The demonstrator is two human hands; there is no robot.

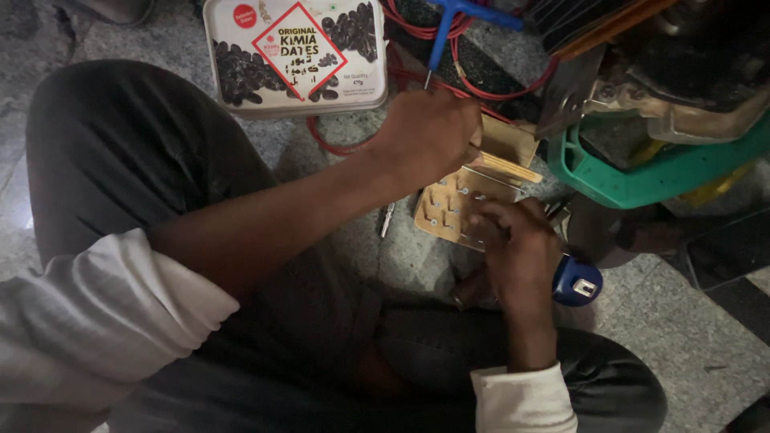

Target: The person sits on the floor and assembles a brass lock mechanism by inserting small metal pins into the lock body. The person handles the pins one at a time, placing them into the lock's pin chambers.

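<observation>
My left hand [429,132] reaches across my lap and is closed around a pale yellow stick-like handle [507,166] that juts out to the right of the fist. Just below it a tan board [447,210] studded with several screws lies on the stone floor. My right hand [517,250] rests on the board's right part with fingers curled over it, holding it down. A blue plug [576,281] sits right beside that hand. What the handle's tip touches is hidden by my hands.
A white lidded box [297,56] pictured with dark fruit stands at the top. A blue T-handled tool [449,24] lies on red wires [489,88]. A green plastic stand [642,176] carries machine parts at right. A small metal tool [387,218] lies left of the board.
</observation>
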